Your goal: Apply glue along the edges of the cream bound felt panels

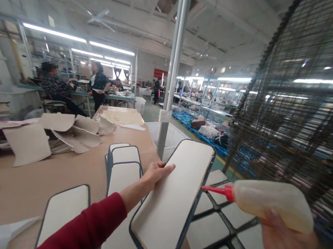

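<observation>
My left hand [156, 175], in a dark red sleeve, grips the far left edge of a long white panel [175, 202] with rounded corners and a dark border. The thumb lies on its white face, and the panel is tilted over the table's right edge. In my right hand [284, 232] is a translucent squeeze bottle [272, 198] with a red nozzle, half full of yellowish liquid. Its tip is at the panel's right border; whether it touches, I cannot tell. Glossy traces show along that border. Left of the panel lies a stack of similar panels [125, 174].
Another panel [62, 211] lies on the brown table [96, 164], with beige cut sheets [28, 142] piled behind. White panels [207, 231] sit on a dark rack at lower right. A metal post [172, 67] and a tall wire mesh rack [299, 75] stand nearby. Several people are farther back.
</observation>
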Action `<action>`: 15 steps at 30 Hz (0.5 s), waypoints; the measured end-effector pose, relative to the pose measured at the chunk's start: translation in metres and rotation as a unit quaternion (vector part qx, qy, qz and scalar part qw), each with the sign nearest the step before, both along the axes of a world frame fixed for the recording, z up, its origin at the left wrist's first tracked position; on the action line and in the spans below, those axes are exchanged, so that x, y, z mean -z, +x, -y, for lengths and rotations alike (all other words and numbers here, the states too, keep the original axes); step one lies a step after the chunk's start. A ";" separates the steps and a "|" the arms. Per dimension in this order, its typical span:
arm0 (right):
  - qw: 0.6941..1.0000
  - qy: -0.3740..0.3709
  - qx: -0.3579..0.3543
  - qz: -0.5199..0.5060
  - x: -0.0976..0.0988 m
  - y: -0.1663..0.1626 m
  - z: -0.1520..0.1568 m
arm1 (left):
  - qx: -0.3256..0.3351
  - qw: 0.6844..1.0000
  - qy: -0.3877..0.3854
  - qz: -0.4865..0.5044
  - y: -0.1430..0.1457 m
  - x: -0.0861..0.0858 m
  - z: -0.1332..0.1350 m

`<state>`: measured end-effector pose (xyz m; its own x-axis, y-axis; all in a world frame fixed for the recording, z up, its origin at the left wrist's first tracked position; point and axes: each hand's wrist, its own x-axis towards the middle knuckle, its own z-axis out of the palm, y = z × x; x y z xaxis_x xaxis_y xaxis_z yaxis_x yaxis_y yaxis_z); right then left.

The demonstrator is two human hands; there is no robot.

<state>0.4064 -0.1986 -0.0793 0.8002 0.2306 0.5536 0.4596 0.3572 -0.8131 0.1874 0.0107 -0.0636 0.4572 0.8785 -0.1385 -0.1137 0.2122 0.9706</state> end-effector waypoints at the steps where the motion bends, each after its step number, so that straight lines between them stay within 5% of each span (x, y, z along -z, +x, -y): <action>1: 1.000 0.005 0.004 0.000 0.001 -0.001 -0.002 | 0.006 1.000 -0.001 0.004 0.000 0.000 0.000; 9: 0.996 -0.019 -0.065 -0.056 0.023 -0.006 0.005 | 0.000 1.000 -0.027 0.012 0.003 0.007 -0.011; 15: 0.985 -0.054 -0.097 -0.132 0.021 -0.031 0.016 | -0.013 0.999 -0.040 0.009 0.001 0.007 -0.015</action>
